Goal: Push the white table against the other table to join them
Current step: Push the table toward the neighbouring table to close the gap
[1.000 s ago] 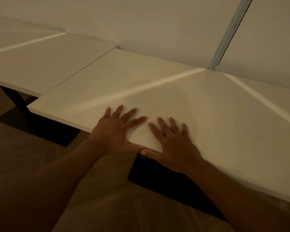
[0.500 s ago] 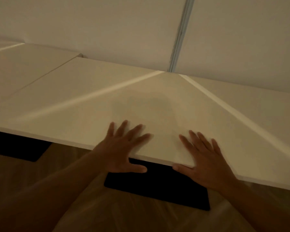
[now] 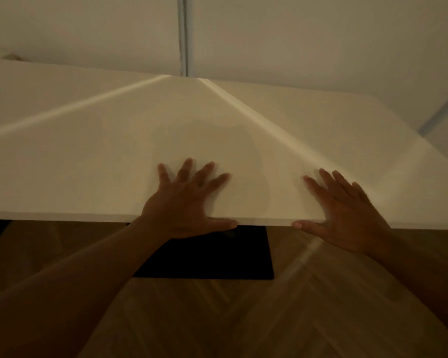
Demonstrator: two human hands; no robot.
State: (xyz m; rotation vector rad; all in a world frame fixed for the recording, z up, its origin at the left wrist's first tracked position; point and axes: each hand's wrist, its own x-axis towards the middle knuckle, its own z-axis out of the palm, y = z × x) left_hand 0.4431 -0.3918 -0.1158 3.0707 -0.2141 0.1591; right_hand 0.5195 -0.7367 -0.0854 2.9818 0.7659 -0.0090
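table: white table is filling the middle of the frame, near edge running across just below center, far edge sitting close to the wall at the top
left hand: left hand is lying flat on the top at lower center, fingers spread, thumb hooking under the near edge; pressing and pinching the edge, not a closed grasp
right hand: right hand is lying flat at lower right in the same way, fingers on top, thumb along the near edge; well apart from the left hand
base: black base plate is sitting on the wood floor under the near edge, between the two hands
handling guess: top is looking rigid and smooth, so flat palms could be slipping; thumbs on the edge are giving the real purchase. Single base plate probably means heavy-ish and dragging on the floor, likely wanting to pivot if pushed off center
where to hold: near edge, hands straddling the base as they are now, pushing evenly
other table: only a sliver at upper left could be belonging to it; cannot tell
hidden: left side of the top is cut off by the frame, so the seam is not showing; cannot tell whether the tables are touching
blur: both hands and the floor are smearing, finger detail is soft, light is dim
leg: column between top and base is hiding under the top
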